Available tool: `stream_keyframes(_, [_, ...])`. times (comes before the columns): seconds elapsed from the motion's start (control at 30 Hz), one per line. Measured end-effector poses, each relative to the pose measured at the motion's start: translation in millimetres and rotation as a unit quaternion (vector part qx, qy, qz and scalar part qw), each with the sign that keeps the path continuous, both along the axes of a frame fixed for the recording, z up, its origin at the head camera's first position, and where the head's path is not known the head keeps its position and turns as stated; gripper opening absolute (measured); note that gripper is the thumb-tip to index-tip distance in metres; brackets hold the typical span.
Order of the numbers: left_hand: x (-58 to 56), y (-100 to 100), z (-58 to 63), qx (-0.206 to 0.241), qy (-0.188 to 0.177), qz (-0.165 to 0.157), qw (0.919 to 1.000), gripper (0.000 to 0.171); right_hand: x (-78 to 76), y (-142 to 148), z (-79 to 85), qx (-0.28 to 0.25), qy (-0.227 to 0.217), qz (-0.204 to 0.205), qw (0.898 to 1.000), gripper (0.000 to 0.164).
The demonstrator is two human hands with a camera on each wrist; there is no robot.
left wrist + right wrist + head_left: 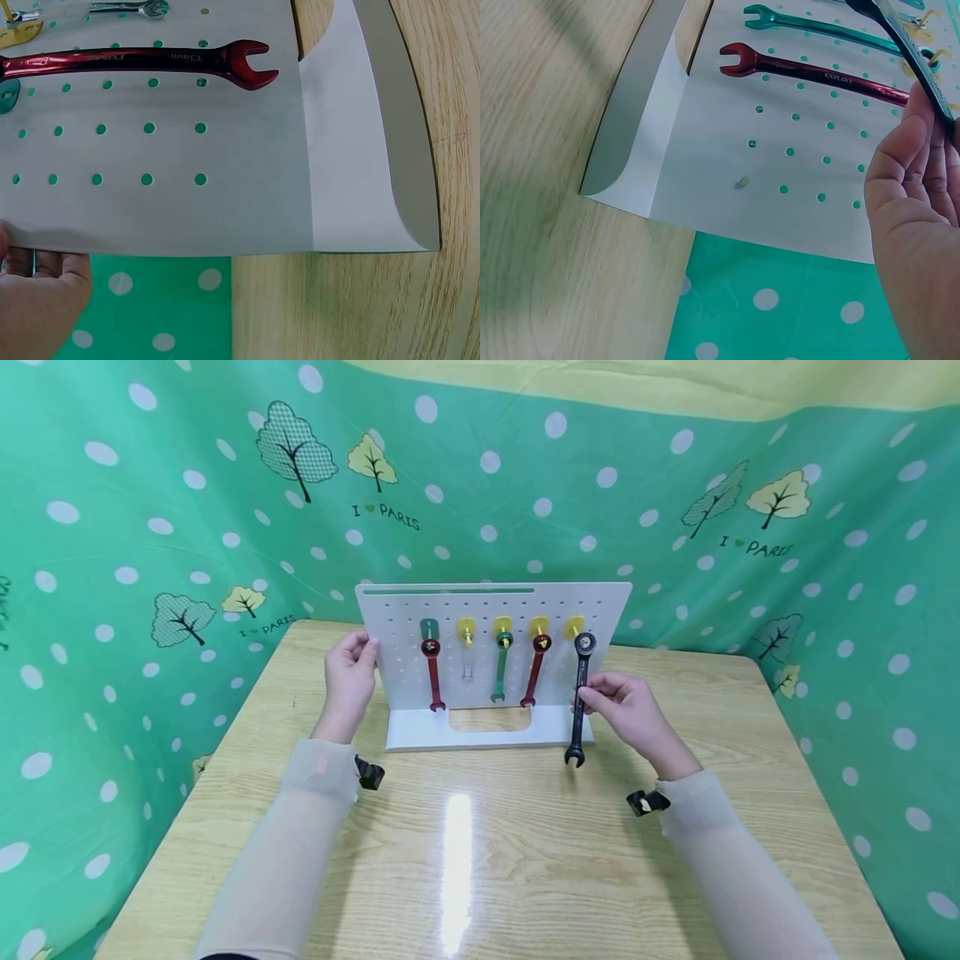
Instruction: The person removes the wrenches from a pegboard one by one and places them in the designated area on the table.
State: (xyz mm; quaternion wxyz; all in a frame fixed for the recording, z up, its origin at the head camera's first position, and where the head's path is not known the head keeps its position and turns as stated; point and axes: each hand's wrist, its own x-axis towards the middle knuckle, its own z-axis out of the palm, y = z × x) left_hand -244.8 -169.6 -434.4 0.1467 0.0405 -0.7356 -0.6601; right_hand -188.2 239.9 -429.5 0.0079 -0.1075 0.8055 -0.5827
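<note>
A white pegboard [393, 685] stands on the table, and my left hand [350, 672] grips its left edge between thumb and fingers. With my right hand [630, 710] I pinch a black combination wrench [579, 710] by its shank, open end down. Its ring end is at the rightmost yellow hook [573, 625]; whether the hook passes through it I cannot tell. From the other hooks hang a red wrench [434, 681], a small silver wrench [468, 670], a green wrench [500, 672] and another red wrench [535, 672]. The right wrist view shows only part of the black wrench [907, 49].
The board's white foot [420, 735] has a cutout and rests on the wooden table [390, 860]. Behind and beside the table hangs a green dotted curtain [487, 510]. A strip of light reflects off the tabletop in front of the board.
</note>
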Motion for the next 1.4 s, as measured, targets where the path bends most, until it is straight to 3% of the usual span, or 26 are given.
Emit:
stream_keyframes(1.13, [-1.5, 0.0, -0.1, 0.001, 0.008, 0.004, 1.0000, 0.027, 13.1, 22.7, -10.2, -0.012, -0.007, 0.002, 1.000, 0.021])
stream_keyframes(1.4, [-1.4, -0.5, -0.8, 0.003, 0.005, 0.001, 1.0000, 0.027, 15.3, 29.9, -15.5, -0.017, -0.010, -0.015, 1.000, 0.021])
